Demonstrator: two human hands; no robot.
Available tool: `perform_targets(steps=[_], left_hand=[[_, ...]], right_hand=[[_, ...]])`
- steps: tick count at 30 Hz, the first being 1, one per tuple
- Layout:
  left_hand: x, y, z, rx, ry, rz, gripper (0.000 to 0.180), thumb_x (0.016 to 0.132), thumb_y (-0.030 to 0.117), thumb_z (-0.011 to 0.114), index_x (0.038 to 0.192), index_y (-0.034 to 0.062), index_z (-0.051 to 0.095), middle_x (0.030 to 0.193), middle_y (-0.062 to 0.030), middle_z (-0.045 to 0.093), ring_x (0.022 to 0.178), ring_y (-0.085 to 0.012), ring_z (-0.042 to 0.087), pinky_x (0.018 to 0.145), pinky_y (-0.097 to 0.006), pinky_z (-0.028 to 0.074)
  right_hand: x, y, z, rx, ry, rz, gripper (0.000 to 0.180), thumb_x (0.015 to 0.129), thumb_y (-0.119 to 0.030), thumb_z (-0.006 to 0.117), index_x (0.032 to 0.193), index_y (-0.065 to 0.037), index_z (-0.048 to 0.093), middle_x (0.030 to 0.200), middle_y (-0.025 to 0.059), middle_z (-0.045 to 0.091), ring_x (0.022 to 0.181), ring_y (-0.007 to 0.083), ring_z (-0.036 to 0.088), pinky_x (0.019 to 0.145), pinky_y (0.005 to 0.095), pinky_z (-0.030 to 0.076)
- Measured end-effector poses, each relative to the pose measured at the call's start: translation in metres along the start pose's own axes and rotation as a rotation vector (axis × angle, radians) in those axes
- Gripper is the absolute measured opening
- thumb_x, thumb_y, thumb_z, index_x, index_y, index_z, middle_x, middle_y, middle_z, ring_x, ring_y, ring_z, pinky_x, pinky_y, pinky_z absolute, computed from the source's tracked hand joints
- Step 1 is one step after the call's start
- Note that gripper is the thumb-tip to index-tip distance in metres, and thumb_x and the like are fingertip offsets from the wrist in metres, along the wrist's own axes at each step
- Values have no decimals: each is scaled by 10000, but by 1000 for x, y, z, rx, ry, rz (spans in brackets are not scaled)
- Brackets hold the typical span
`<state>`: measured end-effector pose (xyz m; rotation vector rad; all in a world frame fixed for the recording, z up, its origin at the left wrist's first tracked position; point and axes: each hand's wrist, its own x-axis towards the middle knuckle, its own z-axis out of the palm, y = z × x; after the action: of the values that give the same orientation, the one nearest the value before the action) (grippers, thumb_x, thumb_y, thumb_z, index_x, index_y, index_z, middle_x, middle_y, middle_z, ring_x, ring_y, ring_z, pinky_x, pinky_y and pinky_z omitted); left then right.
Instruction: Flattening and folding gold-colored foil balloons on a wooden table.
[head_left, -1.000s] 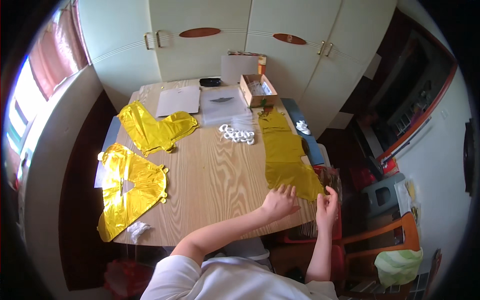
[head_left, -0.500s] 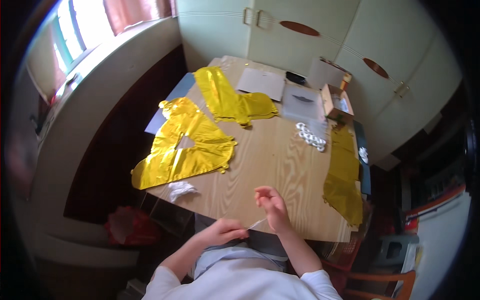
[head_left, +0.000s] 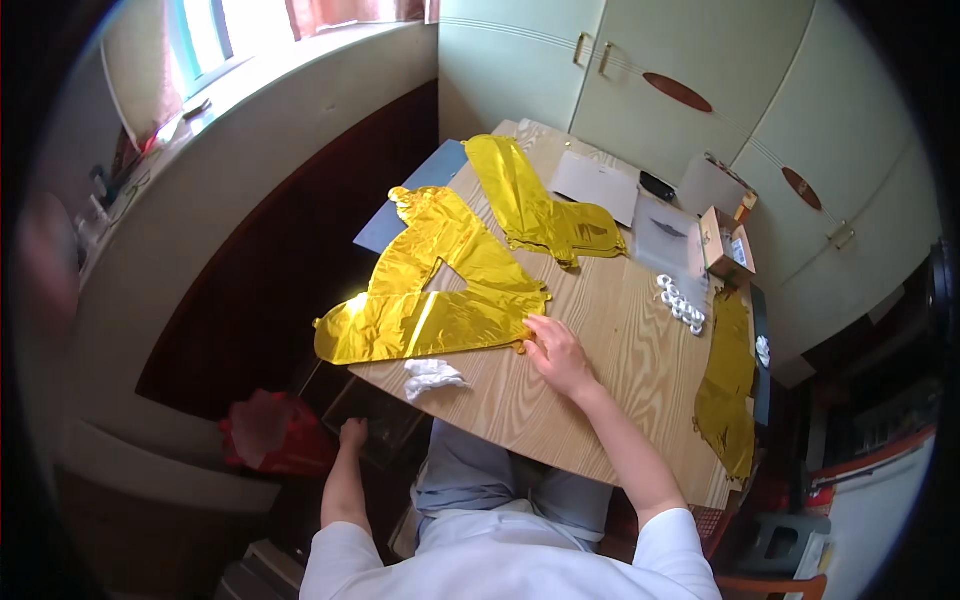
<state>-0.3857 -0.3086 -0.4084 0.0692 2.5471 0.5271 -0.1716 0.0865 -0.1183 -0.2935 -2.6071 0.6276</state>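
A flat golden foil balloon (head_left: 455, 315) with an opening in its middle lies at the left of the table. At its right corner, my right hand (head_left: 562, 360) has bent fingers on the edge tabs and seems to pinch them. My left hand (head_left: 353, 432) hangs low beyond the table's left front edge, near a red plastic bag (head_left: 268, 430). Its fingers look closed; whatever they hold, if anything, is too small to make out. A crumpled white tissue (head_left: 432, 378) lies just in front of the balloon.
Another golden foil balloon (head_left: 530, 205) lies farther back, and a third golden foil piece (head_left: 728, 390) along the right edge. White roll-like pieces (head_left: 682, 305), a small box (head_left: 725, 245), a grey flat sheet (head_left: 597, 187) and a black case (head_left: 656, 185) sit on the wooden table (head_left: 600, 420).
My hands were together at the front edge with a thin white strand between them. The right has reached forward to the balloon; the left has dropped away to the left. The view has shifted.
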Motion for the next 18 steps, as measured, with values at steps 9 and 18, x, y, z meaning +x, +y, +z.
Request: perform_targets(steps=[9, 18], left_hand=[[89, -20, -10, -1321, -243, -118, 462, 938, 317, 549, 1267, -7, 583, 1252, -157, 608, 1152, -302, 580, 1000, -411, 443], [47, -17, -40, -1092, -87, -21, 362, 938, 225, 533, 1222, 12, 608, 1057, -92, 653, 982, -238, 610, 887, -364, 477]], right_hand=[[-57, 99, -46, -377, 17, 267, 532, 933, -311, 526, 1345, 24, 490, 1425, 199, 475, 1348, 340, 418, 1145, 460, 285], [-105, -143, 28, -81, -257, -99, 616, 814, -284, 669, 1298, 67, 520, 1370, 219, 516, 1318, 328, 462, 1121, 435, 341]])
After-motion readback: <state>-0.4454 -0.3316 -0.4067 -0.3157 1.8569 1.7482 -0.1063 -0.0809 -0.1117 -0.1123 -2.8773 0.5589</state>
